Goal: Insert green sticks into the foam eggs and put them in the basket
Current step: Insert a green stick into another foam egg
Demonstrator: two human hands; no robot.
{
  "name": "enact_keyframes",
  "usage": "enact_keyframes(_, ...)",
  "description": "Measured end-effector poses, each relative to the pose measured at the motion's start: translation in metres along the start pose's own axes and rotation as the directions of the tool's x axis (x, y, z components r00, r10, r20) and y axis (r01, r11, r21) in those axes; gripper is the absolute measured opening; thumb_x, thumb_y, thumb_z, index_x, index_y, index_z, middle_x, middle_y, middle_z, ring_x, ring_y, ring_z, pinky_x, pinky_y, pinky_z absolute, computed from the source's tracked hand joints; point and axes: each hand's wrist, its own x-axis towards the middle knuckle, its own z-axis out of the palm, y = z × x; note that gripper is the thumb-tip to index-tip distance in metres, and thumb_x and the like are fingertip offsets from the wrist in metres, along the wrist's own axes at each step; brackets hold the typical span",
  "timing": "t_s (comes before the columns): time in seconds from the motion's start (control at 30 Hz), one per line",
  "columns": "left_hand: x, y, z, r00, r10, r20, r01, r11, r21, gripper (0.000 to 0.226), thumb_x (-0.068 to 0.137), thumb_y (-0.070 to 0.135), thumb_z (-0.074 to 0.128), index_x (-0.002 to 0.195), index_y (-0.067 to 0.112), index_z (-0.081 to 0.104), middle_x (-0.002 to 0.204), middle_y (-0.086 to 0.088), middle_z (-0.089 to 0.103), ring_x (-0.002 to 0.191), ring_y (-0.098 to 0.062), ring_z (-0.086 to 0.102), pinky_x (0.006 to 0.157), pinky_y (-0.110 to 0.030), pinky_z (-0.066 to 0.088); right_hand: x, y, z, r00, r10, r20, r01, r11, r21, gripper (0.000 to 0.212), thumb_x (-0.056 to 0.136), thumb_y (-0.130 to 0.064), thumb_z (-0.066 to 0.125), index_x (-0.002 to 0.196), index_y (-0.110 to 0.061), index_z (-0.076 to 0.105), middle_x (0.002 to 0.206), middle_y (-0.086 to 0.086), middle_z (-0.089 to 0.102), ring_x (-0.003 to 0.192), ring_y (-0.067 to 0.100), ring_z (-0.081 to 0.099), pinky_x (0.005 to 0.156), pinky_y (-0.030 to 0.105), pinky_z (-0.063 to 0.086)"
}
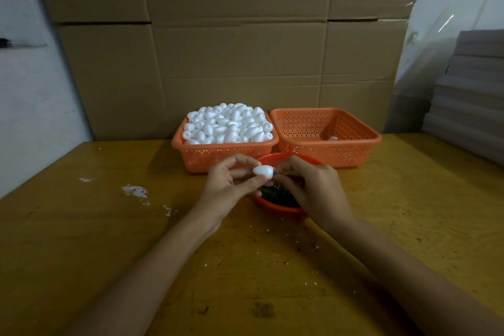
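My left hand (229, 185) pinches a white foam egg (263, 171) between thumb and fingers, above a small red bowl (275, 209) of green sticks (275, 195). My right hand (308, 188) has its fingertips pinched together against the egg's right end; a stick there is too small to make out. An orange basket (191, 155) behind on the left is heaped with foam eggs (229, 124). A second orange basket (354, 153) to its right holds one egg (332, 138).
Both baskets stand side by side against a wall of cardboard boxes (231, 49). White foam crumbs (135, 191) lie on the yellow wooden table (81, 240) to the left. Stacked grey sheets (469, 95) sit at the right edge.
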Motion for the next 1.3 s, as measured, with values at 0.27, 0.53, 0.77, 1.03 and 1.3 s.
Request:
enact_keyframes(0.27,0.0024,-0.0015,0.0015,0.998,0.06,0.019,-0.06,0.997,0.046,0.028,0.089,-0.005,0.075,0.112,-0.007,0.059,0.106,-0.018,0.079,0.094,-0.034,0.078,0.064,-0.028,0.062,-0.0016,0.0022,0.0044,0.996,0.086,0.013,-0.086,0.994,0.065,0.014,0.092,-0.017,0.079,0.103,-0.023,0.071,0.098,-0.019,0.076,0.095,-0.007,0.072,0.08,0.03,0.062)
enact_keyframes(0.53,0.0008,0.0021,0.0044,0.995,0.1,0.003,-0.1,0.994,0.043,0.035,0.082,0.01,0.081,0.114,0.003,0.068,0.105,-0.016,0.08,0.088,-0.03,0.078,0.063,-0.03,0.062,-0.0018,-0.0017,0.0059,0.994,0.094,0.056,-0.099,0.991,0.093,0.025,0.094,-0.023,0.077,0.109,-0.027,0.057,0.094,-0.022,0.077,0.09,-0.013,0.07,0.075,0.01,0.052)
enact_keyframes(0.77,0.0022,-0.0009,0.0017,0.993,0.113,0.033,-0.116,0.989,0.091,0.042,0.084,-0.002,0.082,0.122,0.012,0.073,0.114,-0.009,0.079,0.098,-0.03,0.077,0.063,-0.029,0.062,-0.0014,-0.0004,0.0077,0.992,0.085,0.098,-0.095,0.99,0.1,0.036,0.095,-0.025,0.076,0.115,-0.025,0.047,0.093,-0.024,0.077,0.078,-0.016,0.066,0.067,0.01,0.048)
enact_keyframes(1.03,0.0032,-0.0028,0.0029,0.984,0.175,0.026,-0.177,0.976,0.129,0.042,0.086,0.005,0.083,0.124,0.013,0.069,0.107,-0.012,0.079,0.08,-0.028,0.076,0.056,-0.029,0.058,-0.0016,-0.0009,0.0084,0.992,0.061,0.115,-0.076,0.988,0.135,0.037,0.096,-0.027,0.074,0.118,-0.026,0.044,0.095,-0.023,0.078,0.077,-0.008,0.07,0.067,0.022,0.055)
enact_keyframes(1.3,0.0036,-0.0039,0.003,0.987,0.162,-0.001,-0.161,0.977,0.137,0.041,0.084,0.019,0.082,0.123,0.013,0.071,0.104,-0.011,0.08,0.073,-0.024,0.074,0.056,-0.028,0.057,-0.0024,-0.0023,0.0091,0.995,0.03,0.093,-0.044,0.988,0.146,0.039,0.097,-0.028,0.074,0.117,-0.028,0.041,0.098,-0.03,0.075,0.076,-0.006,0.071,0.067,0.017,0.052)
